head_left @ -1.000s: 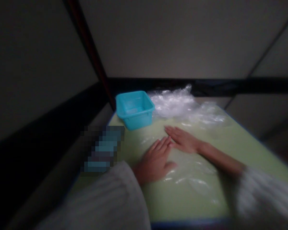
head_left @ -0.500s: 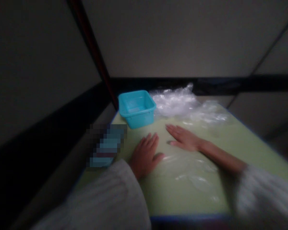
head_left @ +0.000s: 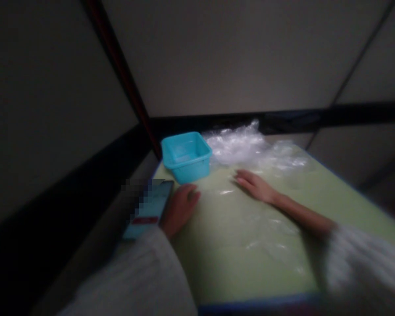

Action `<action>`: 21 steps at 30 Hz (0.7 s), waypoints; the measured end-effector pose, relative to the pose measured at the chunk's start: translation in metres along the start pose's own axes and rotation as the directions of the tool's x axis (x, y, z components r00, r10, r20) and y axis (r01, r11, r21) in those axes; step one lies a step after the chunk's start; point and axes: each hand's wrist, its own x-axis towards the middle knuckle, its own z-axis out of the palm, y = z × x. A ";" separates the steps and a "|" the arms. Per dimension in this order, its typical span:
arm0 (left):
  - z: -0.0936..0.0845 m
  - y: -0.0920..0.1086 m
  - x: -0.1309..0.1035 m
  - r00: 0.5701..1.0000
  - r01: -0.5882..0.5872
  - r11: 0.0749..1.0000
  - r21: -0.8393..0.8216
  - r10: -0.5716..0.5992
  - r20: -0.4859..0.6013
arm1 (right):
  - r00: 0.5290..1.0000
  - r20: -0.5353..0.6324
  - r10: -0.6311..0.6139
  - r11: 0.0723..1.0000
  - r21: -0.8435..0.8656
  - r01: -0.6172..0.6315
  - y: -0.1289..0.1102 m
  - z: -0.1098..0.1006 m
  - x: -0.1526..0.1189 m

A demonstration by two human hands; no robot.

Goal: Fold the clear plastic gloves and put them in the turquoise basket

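Observation:
A clear plastic bag or sheet (head_left: 230,228) lies flat on the pale green tabletop between my hands, its outline faint. My left hand (head_left: 181,206) is at its left side, turned on edge with loosely bent fingers and a small gap to the thumb; nothing shows in it. On the far right part of the plastic, my right hand (head_left: 256,186) rests low with fingers stretched out and blurred at the tips. A turquoise plastic basket (head_left: 191,170) stands just beyond my left hand, with no contents that I can make out.
Crumpled clear plastic (head_left: 237,145) is heaped at the back of the table (head_left: 329,193), beside the basket. A phone (head_left: 153,206), partly pixelated, lies along the left edge near my left wrist. A wall (head_left: 243,57) rises behind the table.
My left hand has slid left toward the phone, its fingers going from flat to loosely bent. My right hand has moved slightly right. The view has tilted a little.

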 end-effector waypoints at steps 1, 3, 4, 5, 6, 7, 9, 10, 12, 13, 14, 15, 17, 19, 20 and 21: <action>0.002 0.001 0.004 1.000 0.001 1.000 -0.007 -0.001 -0.012 | 1.000 -0.006 0.002 1.000 0.006 -0.002 0.001 0.000 0.000; 0.007 0.002 0.010 0.999 0.005 1.000 -0.020 -0.006 -0.034 | 1.000 -0.010 0.001 1.000 0.016 -0.001 0.001 0.001 0.001; 0.009 0.003 0.011 0.999 0.007 1.000 -0.027 -0.008 -0.045 | 1.000 -0.009 0.000 1.000 0.019 0.000 0.001 0.001 0.001; 0.011 0.003 0.011 0.998 0.008 0.999 -0.036 -0.010 -0.054 | 1.000 -0.008 -0.001 1.000 0.023 0.001 0.001 0.001 0.001; 0.013 0.004 0.010 0.998 0.007 0.999 -0.046 -0.010 -0.061 | 1.000 -0.007 -0.001 1.000 0.026 0.001 0.001 0.001 0.000; 0.015 0.004 0.009 0.998 0.005 0.998 -0.057 -0.009 -0.066 | 1.000 -0.006 0.000 1.000 0.031 0.000 0.001 0.001 0.000; 0.018 0.006 0.006 0.997 -0.001 0.997 -0.081 -0.005 -0.072 | 1.000 -0.005 0.001 0.999 0.042 -0.001 -0.001 0.000 -0.001; 0.019 0.007 0.005 0.997 -0.004 0.996 -0.092 -0.003 -0.076 | 1.000 -0.006 0.001 0.999 0.049 -0.001 -0.002 -0.001 -0.002; 0.020 0.009 0.003 0.996 -0.008 0.994 -0.112 -0.001 -0.085 | 1.000 -0.014 0.003 0.998 0.067 -0.002 -0.005 -0.003 -0.003; 0.021 0.010 0.003 0.996 -0.011 0.992 -0.122 0.000 -0.089 | 1.000 -0.022 0.005 0.997 0.078 -0.003 -0.007 -0.004 -0.003; 0.021 0.010 0.003 0.996 -0.013 0.991 -0.132 0.001 -0.094 | 0.999 -0.033 0.009 0.996 0.090 -0.006 -0.008 -0.005 -0.004; 0.021 0.011 0.003 0.995 -0.015 0.990 -0.141 0.001 -0.098 | 0.999 -0.048 0.016 0.995 0.103 -0.011 -0.010 -0.006 -0.005; 0.022 0.011 0.003 0.995 -0.018 0.987 -0.159 0.001 -0.105 | 0.995 -0.089 0.043 0.991 0.130 -0.031 -0.013 -0.010 -0.006; 0.022 0.011 0.004 0.994 -0.019 0.984 -0.178 -0.001 -0.110 | 0.987 -0.144 0.077 0.986 0.156 -0.055 -0.015 -0.012 -0.008; 0.021 0.011 0.004 0.994 -0.019 0.982 -0.189 -0.002 -0.111 | 0.981 -0.172 0.092 0.984 0.168 -0.063 -0.016 -0.014 -0.008; 0.021 0.012 0.005 0.994 -0.018 0.980 -0.199 -0.004 -0.112 | 0.975 -0.199 0.103 0.982 0.179 -0.067 -0.017 -0.015 -0.008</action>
